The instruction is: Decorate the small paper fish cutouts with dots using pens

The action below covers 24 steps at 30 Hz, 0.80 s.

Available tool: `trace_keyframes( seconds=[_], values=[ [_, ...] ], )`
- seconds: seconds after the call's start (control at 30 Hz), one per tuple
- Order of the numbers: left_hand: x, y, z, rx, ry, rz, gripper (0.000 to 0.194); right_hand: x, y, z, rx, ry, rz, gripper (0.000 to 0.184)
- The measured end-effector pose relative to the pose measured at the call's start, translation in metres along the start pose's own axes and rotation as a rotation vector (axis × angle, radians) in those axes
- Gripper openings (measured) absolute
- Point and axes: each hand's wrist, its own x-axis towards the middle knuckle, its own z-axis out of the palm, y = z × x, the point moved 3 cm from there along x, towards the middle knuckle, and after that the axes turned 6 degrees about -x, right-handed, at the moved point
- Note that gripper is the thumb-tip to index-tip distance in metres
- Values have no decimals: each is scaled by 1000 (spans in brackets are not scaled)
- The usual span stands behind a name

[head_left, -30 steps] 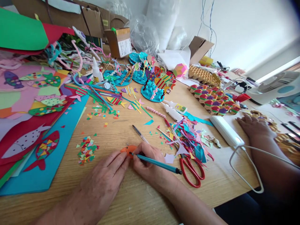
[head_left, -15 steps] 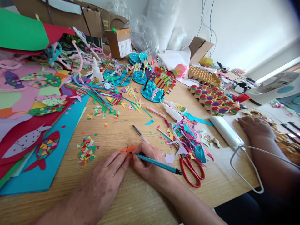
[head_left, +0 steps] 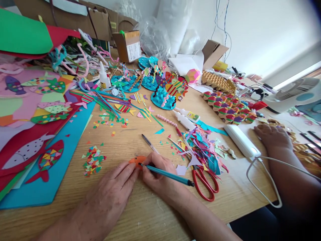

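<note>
My right hand (head_left: 157, 174) is closed around a teal pen (head_left: 170, 175), and the pen's tip rests on a small orange paper fish (head_left: 136, 160) lying on the wooden table (head_left: 125, 207). My left hand (head_left: 112, 192) lies flat beside it, fingers stretched out, with the fingertips pressing the fish's near edge. Red-handled scissors (head_left: 204, 180) lie just right of my right hand. A thin brush (head_left: 149, 143) lies just beyond the fish.
A pile of coloured paper scraps (head_left: 200, 149) sits right of the fish, with confetti bits (head_left: 93, 160) to its left. Paper sheets with fish shapes (head_left: 32, 140) cover the left. Glue bottles (head_left: 185, 118) and blue fish crafts (head_left: 163, 95) stand farther back. Another person's hand (head_left: 272, 135) rests at the right, by a white device (head_left: 240, 139) with a cable.
My hands and the pen have stayed in place. The other person's hand at the right has shifted slightly.
</note>
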Motion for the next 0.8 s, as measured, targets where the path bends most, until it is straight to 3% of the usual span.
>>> trace_keyframes(
  seconds=[0.17,0.43,0.8],
  values=[
    [2,-3,-3,2,-23,67,45,0,1,0,-6,-6,22,8],
    [-2,-1,2,6,-26,-5,46,0,0,-1,-18,-5,11,8],
    [1,-2,-2,-7,-12,40,45,-1,0,0,-18,-3,-3,9]
  ],
)
